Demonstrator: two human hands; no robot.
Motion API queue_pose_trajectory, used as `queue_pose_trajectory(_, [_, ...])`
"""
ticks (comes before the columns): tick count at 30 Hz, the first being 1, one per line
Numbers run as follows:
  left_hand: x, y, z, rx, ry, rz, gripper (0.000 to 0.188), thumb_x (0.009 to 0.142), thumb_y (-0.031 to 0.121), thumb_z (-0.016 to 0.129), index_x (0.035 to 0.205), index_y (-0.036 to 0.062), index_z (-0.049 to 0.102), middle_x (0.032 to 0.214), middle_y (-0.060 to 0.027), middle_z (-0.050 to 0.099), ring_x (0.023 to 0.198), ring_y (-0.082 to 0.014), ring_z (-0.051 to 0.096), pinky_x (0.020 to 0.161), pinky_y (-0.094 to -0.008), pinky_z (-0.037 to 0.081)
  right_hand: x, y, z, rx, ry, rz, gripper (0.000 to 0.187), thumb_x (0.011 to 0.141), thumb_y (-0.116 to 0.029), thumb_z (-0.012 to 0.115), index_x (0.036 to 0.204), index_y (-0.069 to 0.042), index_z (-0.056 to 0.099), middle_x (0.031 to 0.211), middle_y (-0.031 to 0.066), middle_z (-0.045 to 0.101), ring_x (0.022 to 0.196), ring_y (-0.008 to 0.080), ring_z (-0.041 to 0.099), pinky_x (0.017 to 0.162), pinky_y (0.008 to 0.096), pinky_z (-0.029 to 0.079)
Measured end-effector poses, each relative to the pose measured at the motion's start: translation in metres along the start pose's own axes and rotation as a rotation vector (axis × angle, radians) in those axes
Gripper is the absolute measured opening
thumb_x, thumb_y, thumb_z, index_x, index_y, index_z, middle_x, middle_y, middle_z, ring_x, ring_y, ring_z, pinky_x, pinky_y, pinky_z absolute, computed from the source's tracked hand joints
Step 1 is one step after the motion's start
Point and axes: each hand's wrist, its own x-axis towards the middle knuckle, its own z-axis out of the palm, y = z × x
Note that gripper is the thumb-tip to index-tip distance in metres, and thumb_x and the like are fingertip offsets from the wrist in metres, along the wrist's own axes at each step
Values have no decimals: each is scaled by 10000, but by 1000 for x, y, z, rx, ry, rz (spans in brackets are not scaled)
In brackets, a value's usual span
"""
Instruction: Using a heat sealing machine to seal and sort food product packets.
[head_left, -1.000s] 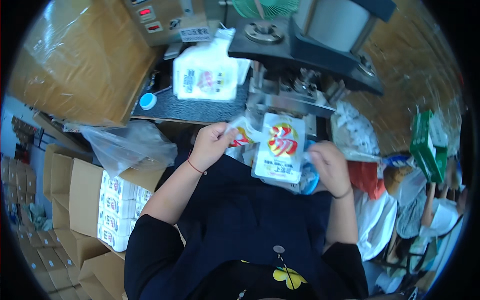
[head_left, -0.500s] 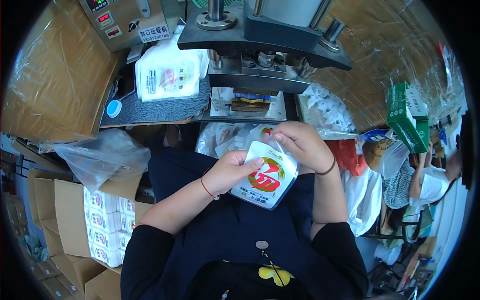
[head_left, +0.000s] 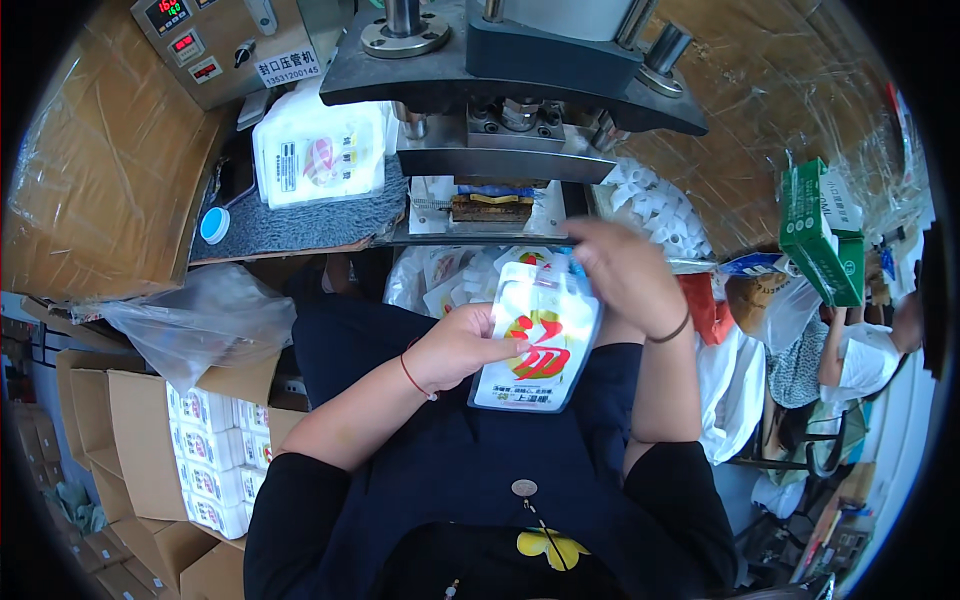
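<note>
A flat white pouch (head_left: 545, 325) with large red print and a yellow-green ring hangs tilted over my lap. My left hand (head_left: 462, 350) grips it by its left edge, thumb across the front. At its upper right corner is my right hand (head_left: 632, 282), raised and smeared by motion, so its fingers and any contact with the pouch are unclear. A small bluish spot shows by that corner. Beyond my hands stands a press machine (head_left: 510, 160), with a gap over its lower jaw. Several pouches lie in a clear bag (head_left: 408, 280) between the press and my lap.
A stack of white pouches (head_left: 325, 155) and a light-blue round cap (head_left: 214, 225) are on the grey mat at left. White plastic spouts (head_left: 655, 210) are piled at right, near a green box (head_left: 822, 235). Packed white pouches (head_left: 212, 450) fill a carton at lower left.
My right hand has come off the pouch's upper edge and moved slightly right and up. The pouch has turned more upright in my left hand. The whole view has shifted slightly.
</note>
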Motion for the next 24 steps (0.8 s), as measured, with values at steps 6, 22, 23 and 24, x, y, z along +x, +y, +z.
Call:
queue_pose_trajectory(6, [22,40,-27,-48,145,93,298,868,-30,650,1166,-51,647,1117,-149,713,962,-218,717,874,-363,576,-12,79,-10,-778,156,463,313,854,-193,706,1155,-117,660,1101,167,602,968,347,648,792,460,533])
queue_pose_trajectory(22, [-10,101,-167,2059,963,387,651,918,361,612,1482,97,424,1632,-171,217,1462,-391,284,1113,-579,311,-13,97,5,-425,203,163,237,824,-133,689,1057,-102,658,966,115,641,929,334,643,769,425,531])
queue_pose_trajectory(23, [-15,96,-156,2049,830,431,643,908,344,628,1475,109,435,1616,-176,247,1445,-387,315,1095,-581,326,-16,99,6,-448,280,168,211,857,-147,678,1059,-90,654,977,127,647,907,341,648,760,422,531])
queue_pose_trajectory(24, [-25,92,-139,2038,702,463,636,899,326,643,1468,120,447,1600,-182,278,1428,-383,345,1078,-584,341,-20,97,5,-447,285,173,211,857,-147,678,1059,-90,654,977,127,647,907,341,648,760,422,531])
